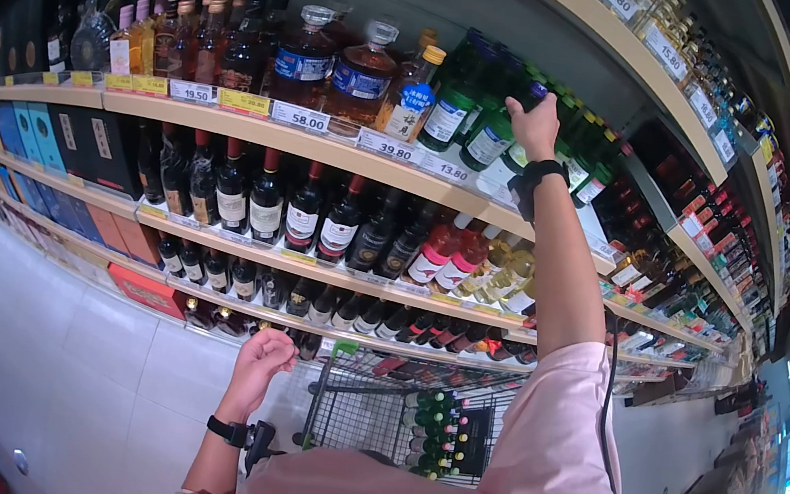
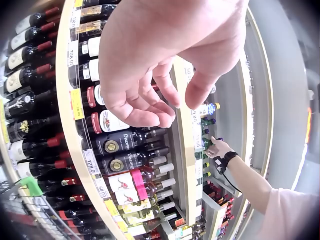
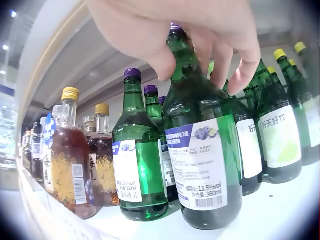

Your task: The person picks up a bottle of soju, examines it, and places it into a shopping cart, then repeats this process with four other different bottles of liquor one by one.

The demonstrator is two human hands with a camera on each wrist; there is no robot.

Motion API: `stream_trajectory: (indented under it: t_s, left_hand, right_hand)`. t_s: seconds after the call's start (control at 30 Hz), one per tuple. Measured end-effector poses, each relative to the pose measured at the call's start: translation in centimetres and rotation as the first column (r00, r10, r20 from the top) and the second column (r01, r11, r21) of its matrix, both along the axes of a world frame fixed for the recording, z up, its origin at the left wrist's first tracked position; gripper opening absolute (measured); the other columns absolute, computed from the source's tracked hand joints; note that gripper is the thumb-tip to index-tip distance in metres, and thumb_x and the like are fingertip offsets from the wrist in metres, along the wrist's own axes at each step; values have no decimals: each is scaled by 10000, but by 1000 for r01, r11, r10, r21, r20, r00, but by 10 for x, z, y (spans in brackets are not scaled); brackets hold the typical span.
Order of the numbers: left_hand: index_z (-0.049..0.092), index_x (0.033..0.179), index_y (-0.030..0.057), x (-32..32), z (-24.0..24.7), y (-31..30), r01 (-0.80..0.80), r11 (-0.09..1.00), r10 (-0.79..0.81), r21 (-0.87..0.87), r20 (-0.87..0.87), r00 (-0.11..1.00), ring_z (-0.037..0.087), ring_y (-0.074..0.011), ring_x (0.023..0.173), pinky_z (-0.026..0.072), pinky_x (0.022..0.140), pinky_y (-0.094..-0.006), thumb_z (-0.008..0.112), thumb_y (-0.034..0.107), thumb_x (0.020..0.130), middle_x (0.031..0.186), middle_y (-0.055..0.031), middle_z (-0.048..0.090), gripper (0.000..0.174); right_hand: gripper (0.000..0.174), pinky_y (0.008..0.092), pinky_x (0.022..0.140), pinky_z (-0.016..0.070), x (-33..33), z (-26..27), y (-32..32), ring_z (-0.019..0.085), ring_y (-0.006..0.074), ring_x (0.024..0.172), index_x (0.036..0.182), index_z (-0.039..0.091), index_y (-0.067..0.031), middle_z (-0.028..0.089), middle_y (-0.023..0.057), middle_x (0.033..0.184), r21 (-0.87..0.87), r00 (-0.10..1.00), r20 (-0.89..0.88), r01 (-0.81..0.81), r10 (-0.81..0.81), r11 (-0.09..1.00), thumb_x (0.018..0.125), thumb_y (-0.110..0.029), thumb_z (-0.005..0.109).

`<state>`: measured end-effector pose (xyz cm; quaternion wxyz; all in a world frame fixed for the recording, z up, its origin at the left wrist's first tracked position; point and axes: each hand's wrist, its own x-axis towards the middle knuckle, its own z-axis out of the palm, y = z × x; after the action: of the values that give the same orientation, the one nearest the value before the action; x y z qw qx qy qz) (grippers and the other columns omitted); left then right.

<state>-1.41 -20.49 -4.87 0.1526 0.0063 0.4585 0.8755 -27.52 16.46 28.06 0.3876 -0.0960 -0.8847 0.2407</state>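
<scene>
My right hand (image 1: 535, 123) reaches up to the top shelf and grips the neck of a green soju bottle (image 3: 200, 150) with a purple cap and a blue-and-white label; the fingers (image 3: 165, 62) curl round its top. The bottle stands upright on the white shelf (image 3: 280, 210) among other green bottles (image 3: 140, 170). My left hand (image 1: 261, 355) hangs low with loosely curled fingers (image 2: 145, 107) and holds nothing, near the green handle (image 1: 345, 348) of a wire shopping cart (image 1: 391, 418).
Shelves of wine bottles (image 1: 304, 214) run below the top shelf, with price tags (image 1: 299, 116) along the edges. Amber liquor bottles (image 3: 70, 155) stand left of the green ones. The cart holds several green bottles (image 1: 434, 435). A pale tiled floor (image 1: 50, 330) lies to the left.
</scene>
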Motion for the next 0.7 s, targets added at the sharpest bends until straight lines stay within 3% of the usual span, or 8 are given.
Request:
stream_trajectory:
  t_s: [0.1,0.27,0.37,0.47,0.5,0.6,0.67,0.7]
  left_hand:
    - [600,1009,55,-5,15,11,38,999,-39,-24,-53,998,627,-124,804,498,715,-250,636,74,934,927,-57,661,86]
    - [586,1019,49,-14,41,27,123,991,-129,-56,-120,984,625,-129,822,496,746,-256,621,70,944,932,-59,654,86]
    - [594,1055,46,-20,54,33,173,984,-179,-49,-141,974,631,-104,820,500,720,-226,633,70,940,941,-51,666,124]
    - [595,1088,31,-31,69,44,210,976,-216,-52,-209,954,642,-114,841,509,742,-238,617,76,951,973,-63,672,145]
    - [594,1105,23,-36,77,48,220,972,-233,-78,-237,943,646,-119,853,514,753,-245,614,79,954,982,-69,674,163]
    - [562,1209,4,-53,106,67,200,975,-221,-94,-352,909,653,-195,944,527,826,-320,532,171,1011,1116,-141,642,261]
    - [463,1330,1,-55,134,84,257,966,-240,4,-344,908,626,-254,1074,512,918,-391,439,310,1050,1244,-189,592,418]
    - [430,1364,0,-56,145,93,356,926,-299,128,-328,896,593,-329,1160,490,977,-440,417,373,1050,1294,-213,562,487]
  right_hand:
    - [473,466,923,486,17,-9,5,621,433,1080,1123,511,17,657,253,1116,-4,999,-17,-33,33,999,836,-267,757]
    - [365,447,788,492,26,-23,18,659,375,869,1037,556,-3,688,183,916,32,910,-339,-243,240,969,847,-254,744]
    - [339,327,681,497,63,12,12,653,178,745,978,576,14,687,102,822,14,791,-459,-448,404,894,853,-239,762]
    - [321,254,640,464,113,45,4,566,71,703,938,607,18,660,21,785,-7,854,-397,-369,336,929,861,-247,771]
    - [345,250,646,462,118,48,4,559,67,708,950,622,29,669,31,805,-37,793,-436,-488,425,872,869,-273,767]
    - [425,243,657,457,154,40,-14,554,65,717,995,639,46,678,42,831,-127,799,-382,-544,465,830,874,-344,758]
    - [460,241,674,464,176,26,-25,566,68,731,1010,647,50,688,50,849,-205,849,-268,-513,456,834,872,-375,755]
    - [481,233,691,471,183,19,-29,585,67,754,1008,656,49,695,50,858,-223,859,-214,-507,465,833,867,-401,754]
